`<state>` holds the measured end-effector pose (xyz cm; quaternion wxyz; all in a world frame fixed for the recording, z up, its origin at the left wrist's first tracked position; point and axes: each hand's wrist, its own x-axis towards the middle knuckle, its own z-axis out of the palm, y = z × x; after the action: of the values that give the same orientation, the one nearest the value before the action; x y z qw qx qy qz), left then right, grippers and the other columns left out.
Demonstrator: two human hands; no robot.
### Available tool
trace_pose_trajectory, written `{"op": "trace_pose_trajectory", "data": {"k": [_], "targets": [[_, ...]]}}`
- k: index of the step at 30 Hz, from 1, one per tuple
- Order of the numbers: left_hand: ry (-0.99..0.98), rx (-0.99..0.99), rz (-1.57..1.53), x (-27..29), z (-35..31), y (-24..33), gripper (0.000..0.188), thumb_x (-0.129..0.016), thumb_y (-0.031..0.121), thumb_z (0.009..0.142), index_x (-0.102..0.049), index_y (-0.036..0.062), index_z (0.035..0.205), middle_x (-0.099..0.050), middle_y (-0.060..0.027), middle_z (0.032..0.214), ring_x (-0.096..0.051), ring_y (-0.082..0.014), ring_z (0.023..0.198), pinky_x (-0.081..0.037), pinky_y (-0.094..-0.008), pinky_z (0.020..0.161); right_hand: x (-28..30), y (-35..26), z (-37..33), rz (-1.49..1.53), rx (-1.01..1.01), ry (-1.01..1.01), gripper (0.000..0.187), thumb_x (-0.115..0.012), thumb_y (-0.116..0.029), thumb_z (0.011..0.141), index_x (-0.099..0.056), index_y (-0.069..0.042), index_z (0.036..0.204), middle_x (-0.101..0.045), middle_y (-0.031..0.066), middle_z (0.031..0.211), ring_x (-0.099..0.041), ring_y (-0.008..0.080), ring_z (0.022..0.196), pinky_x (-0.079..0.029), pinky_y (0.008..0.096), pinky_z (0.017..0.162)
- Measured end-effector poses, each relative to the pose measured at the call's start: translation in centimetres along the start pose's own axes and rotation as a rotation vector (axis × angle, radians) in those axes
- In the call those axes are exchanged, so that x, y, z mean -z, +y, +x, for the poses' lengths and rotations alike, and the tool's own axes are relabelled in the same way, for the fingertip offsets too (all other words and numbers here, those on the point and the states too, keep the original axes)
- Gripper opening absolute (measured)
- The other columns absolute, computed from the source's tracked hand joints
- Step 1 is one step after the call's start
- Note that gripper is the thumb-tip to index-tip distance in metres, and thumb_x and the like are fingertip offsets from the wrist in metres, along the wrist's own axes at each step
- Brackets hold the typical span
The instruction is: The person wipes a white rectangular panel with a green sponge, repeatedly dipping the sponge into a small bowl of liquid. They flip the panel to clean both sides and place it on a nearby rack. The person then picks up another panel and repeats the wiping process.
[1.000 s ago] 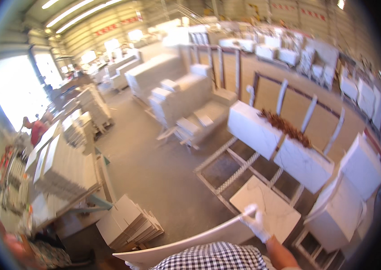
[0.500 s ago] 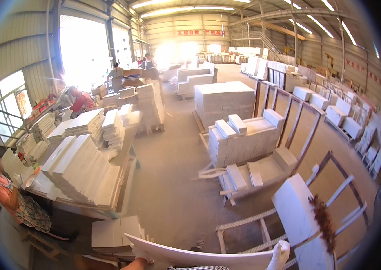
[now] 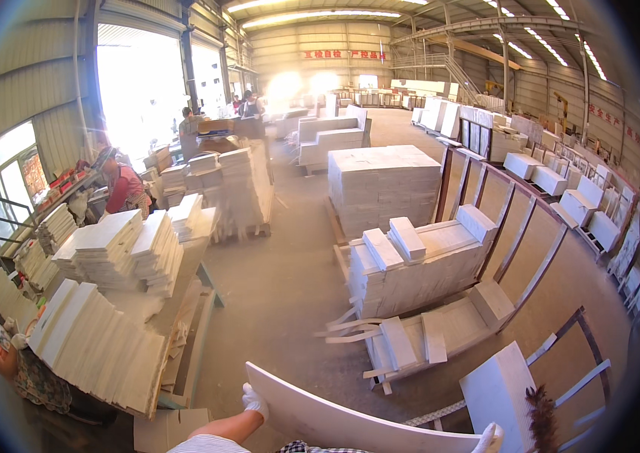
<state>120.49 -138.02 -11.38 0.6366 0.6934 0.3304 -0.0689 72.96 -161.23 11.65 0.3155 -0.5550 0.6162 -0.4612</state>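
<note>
A long, thin pale stone slab (image 3: 350,417) spans the bottom of the view, standing on edge in front of my body. My left hand (image 3: 254,402), in a white glove, is closed around its left end. At its right end, my right hand (image 3: 489,438), also white-gloved, is closed on the slab; part of this hand is cut off by the lower rim. Close to my right hand stands a stack of white slabs (image 3: 497,389) with a reddish-brown bristly bundle (image 3: 540,420) against its side. The slab's lower edge is out of sight.
On the left, a worktable holds leaning stone slabs (image 3: 93,343) and stacked tiles (image 3: 112,241). One person (image 3: 3,347) stands beside it, another in red (image 3: 122,185) farther back. Right of the aisle (image 3: 282,287) stand block stacks (image 3: 384,181), a loaded pallet (image 3: 418,260) and metal racks (image 3: 520,234).
The slab and both my hands have shifted to the right, and more of my left forearm shows. My viewpoint has moved forward along the aisle. The person in red is more upright.
</note>
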Motion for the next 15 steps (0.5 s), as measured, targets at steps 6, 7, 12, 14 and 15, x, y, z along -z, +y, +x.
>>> {"op": "trace_pose_trajectory", "data": {"k": [6, 7, 12, 14, 15], "targets": [[-0.034, -0.037, 0.147, -8.3, -2.2, 0.0, 0.082, -0.037, 0.065, 0.099, -0.071, -0.0085, 0.112, -0.074, -0.0249, 0.104, -0.071, -0.0384, 0.101, -0.053, -0.0495, 0.086, -0.9, -0.4, 4.8, -0.03, -0.046, 0.036, 0.073, -0.036, -0.058, 0.107, -0.062, 0.008, 0.125, -0.062, 0.0233, 0.124, -0.057, 0.0328, 0.113, -0.043, 0.046, 0.104], [-0.071, -0.031, 0.148, -9.5, -2.3, -0.6, 0.083, -0.037, 0.066, 0.099, -0.071, -0.0084, 0.113, -0.074, -0.025, 0.105, -0.071, -0.0393, 0.103, -0.053, -0.0494, 0.086, -1.0, 0.6, 5.8, 0.03, -0.078, 0.045, 0.077, -0.033, -0.061, 0.106, -0.063, 0.007, 0.124, -0.062, 0.023, 0.124, -0.057, 0.0335, 0.114, -0.042, 0.0468, 0.105], [-0.077, -0.073, 0.23, -15.6, -2.4, -5.7, 0.083, -0.038, 0.067, 0.1, -0.071, -0.0081, 0.112, -0.075, -0.0243, 0.104, -0.071, -0.039, 0.105, -0.054, -0.0477, 0.084, -1.0, 9.8, 13.3, 0.59, 0.434, -0.151, 0.092, -0.022, -0.075, 0.101, -0.065, 0.004, 0.12, -0.062, 0.0218, 0.125, -0.054, 0.037, 0.117, -0.038, 0.0518, 0.109], [-0.059, -0.067, 0.17, -17.7, -3.6, -7.5, 0.082, -0.038, 0.066, 0.101, -0.072, -0.0077, 0.111, -0.075, -0.0233, 0.103, -0.072, -0.0383, 0.103, -0.054, -0.0474, 0.083, -0.2, 14.0, 14.9, 0.539, 0.005, 0.06, 0.095, -0.021, -0.078, 0.1, -0.065, 0.004, 0.118, -0.062, 0.0219, 0.123, -0.053, 0.0378, 0.117, -0.038, 0.054, 0.109], [-0.102, -0.072, 0.154, -18.2, -4.5, -8.1, 0.081, -0.038, 0.066, 0.101, -0.072, -0.0075, 0.111, -0.076, -0.0228, 0.102, -0.072, -0.0379, 0.101, -0.054, -0.0471, 0.082, 0.3, 15.9, 15.8, 0.429, -0.384, 0.235, 0.096, -0.021, -0.078, 0.1, -0.065, 0.005, 0.118, -0.062, 0.0221, 0.123, -0.053, 0.0381, 0.118, -0.037, 0.0551, 0.109]]}}
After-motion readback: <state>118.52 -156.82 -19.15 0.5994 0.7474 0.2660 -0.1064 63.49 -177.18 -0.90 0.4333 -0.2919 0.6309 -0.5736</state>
